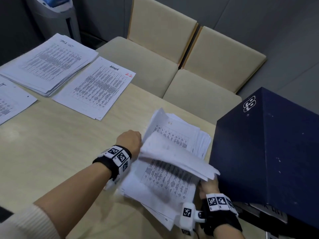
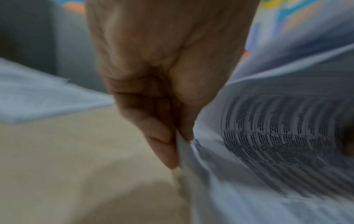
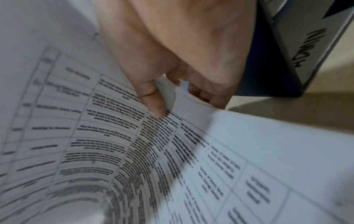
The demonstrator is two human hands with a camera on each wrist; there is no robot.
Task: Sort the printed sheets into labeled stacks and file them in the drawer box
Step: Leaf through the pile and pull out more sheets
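At the near right of a pale wood-grain table (image 1: 60,144), beside a tall dark navy cardboard drawer box (image 1: 269,152), a person works through a thick bundle of white printed sheets (image 1: 170,171) covered in tables of small text. The left hand (image 1: 129,140) pinches the bundle's left edge between thumb and curled fingers (image 2: 162,145), as the left wrist view shows. The right hand (image 1: 208,187) grips a lifted wad of pages at the right edge, thumb (image 3: 153,103) on the printed face and the other fingers curled behind. The bundle lies fanned open, its upper pages bowed upward; a faint handwritten heading that may read "HR" shows on a far page.

Farther left on the table lie three sorted piles: a thin stack headed "ADMIN" (image 1: 96,87) with a red number, a thick stack headed "TASK LIST" (image 1: 50,64), and a third white stack (image 1: 13,100) cut off at the left edge, its label unreadable. Cream padded chairs (image 1: 172,57) stand beyond the table.

Judging by this, sorting is largely done and the step in hand is gathering and squaring one pile for filing. The next move likely calls for closing the splayed pages flush, then finding the matching labelled drawer, one of which reads "ADMIN" in the right wrist view.
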